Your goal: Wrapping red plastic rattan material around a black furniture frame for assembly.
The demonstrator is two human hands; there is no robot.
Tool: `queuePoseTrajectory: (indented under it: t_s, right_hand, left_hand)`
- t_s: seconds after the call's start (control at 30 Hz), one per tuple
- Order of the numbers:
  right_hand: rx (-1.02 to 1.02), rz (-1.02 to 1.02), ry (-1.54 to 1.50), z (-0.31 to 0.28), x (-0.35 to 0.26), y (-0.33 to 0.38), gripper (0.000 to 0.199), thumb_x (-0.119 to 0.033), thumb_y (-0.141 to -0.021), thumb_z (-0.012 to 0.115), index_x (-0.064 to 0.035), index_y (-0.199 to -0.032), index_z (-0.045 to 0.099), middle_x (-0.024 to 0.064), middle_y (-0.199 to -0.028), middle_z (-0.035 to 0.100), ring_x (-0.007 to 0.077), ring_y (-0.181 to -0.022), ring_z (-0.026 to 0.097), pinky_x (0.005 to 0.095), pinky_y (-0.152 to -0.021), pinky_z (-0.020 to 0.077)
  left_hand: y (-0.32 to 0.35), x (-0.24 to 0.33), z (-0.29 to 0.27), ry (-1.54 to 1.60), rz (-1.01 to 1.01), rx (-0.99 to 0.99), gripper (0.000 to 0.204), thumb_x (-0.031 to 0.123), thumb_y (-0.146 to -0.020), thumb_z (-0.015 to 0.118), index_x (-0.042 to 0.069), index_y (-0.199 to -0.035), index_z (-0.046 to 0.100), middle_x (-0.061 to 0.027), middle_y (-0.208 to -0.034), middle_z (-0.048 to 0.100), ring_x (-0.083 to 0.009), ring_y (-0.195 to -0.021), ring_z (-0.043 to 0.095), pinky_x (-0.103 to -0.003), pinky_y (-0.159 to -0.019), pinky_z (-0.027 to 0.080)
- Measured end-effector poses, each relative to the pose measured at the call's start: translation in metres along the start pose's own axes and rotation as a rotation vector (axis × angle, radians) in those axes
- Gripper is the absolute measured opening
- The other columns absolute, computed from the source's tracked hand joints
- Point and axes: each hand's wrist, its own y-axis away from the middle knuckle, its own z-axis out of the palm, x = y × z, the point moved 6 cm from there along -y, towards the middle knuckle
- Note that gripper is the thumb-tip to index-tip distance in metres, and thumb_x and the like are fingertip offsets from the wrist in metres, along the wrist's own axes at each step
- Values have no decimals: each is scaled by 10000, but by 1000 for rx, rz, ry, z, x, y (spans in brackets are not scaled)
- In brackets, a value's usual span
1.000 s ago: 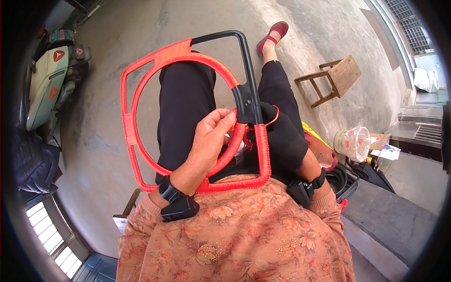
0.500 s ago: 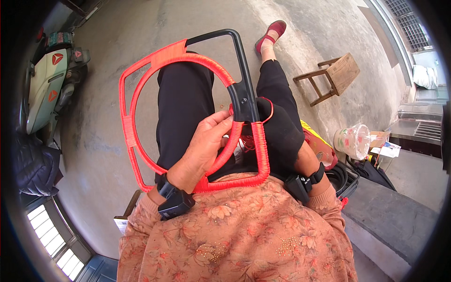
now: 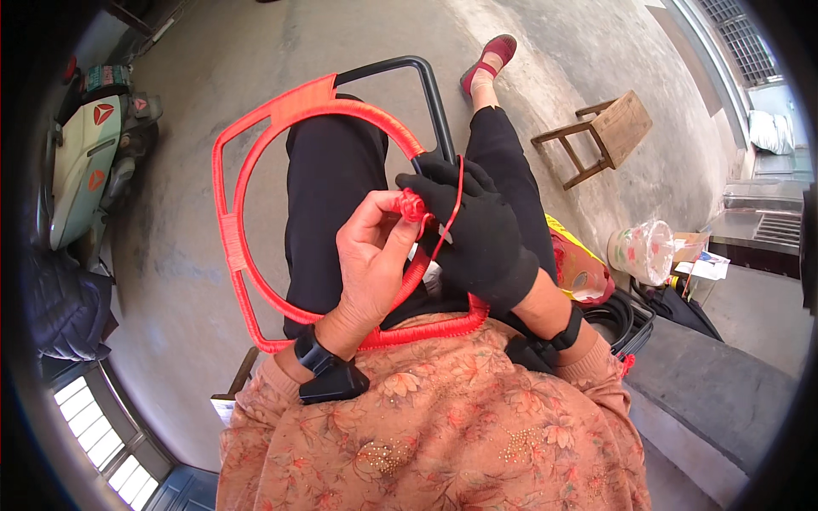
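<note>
A black tubular frame (image 3: 436, 106) with a round inner ring rests upright on my lap. Much of the frame is wound tightly with red cord (image 3: 230, 243); its upper right corner is bare black. My left hand (image 3: 372, 255), ungloved, pinches a small red bundle of cord (image 3: 411, 204) between thumb and fingers, inside the ring near its right side. My right hand (image 3: 481, 234), in a black glove, lies over the frame's right bar and grips it; its fingertips are hard to tell from the dark bar. A loose strand of cord (image 3: 458, 200) runs up across the glove.
A small wooden stool (image 3: 618, 132) stands on the concrete floor at the far right. Closer on the right are a clear plastic tub (image 3: 648, 251), a red and yellow bag (image 3: 579, 264) and black coiled cable. A parked scooter (image 3: 85, 162) and a dark padded jacket (image 3: 72, 298) are at left.
My right hand has come from behind the frame's right bar to the front, over it. My left hand has risen, now showing the red cord bundle. The frame has barely moved.
</note>
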Motion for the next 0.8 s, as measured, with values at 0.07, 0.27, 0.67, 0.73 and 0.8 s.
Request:
queuePoseTrajectory:
  t_s: [0.07,0.27,0.67,0.73,0.8]
  right_hand:
    - [57,-62,66,1,2,1,391,-36,-683,695,-61,-1066,623,102,-1054,630,289,-994,599,374,-830,498]
    - [-57,362,-306,-36,54,34,241,-77,-781,669,-45,-1018,639,106,-874,662,188,-828,646,303,-743,501]
    - [-116,678,-396,-42,90,99,199,-102,-859,629,-27,-1042,619,14,-857,636,82,-790,564,259,-707,463]
    - [-122,954,-720,-22,52,84,249,-176,-870,644,-16,-1059,618,-3,-866,630,72,-765,547,249,-711,459]
    - [-224,942,-802,-7,41,81,261,-204,-874,648,-20,-1057,626,-3,-858,631,67,-759,546,246,-706,456]
  left_hand:
    - [0,3,2,39,4,30,100,50,-910,553,11,-1002,566,-24,-915,596,-77,-817,551,-246,-750,459]
    - [4,-21,-17,-100,-183,158,111,131,-928,553,25,-900,569,-5,-756,567,-53,-672,555,-185,-575,466]
    - [9,-37,-1,229,-592,-39,175,195,-933,577,25,-964,605,-79,-815,658,-131,-682,647,-232,-563,529]
    - [8,-41,-3,241,-616,-46,171,194,-930,581,28,-962,606,-85,-811,662,-138,-676,651,-236,-560,531]
    - [9,-41,-2,248,-654,-84,160,184,-927,583,27,-943,606,-85,-801,660,-137,-674,651,-238,-566,533]
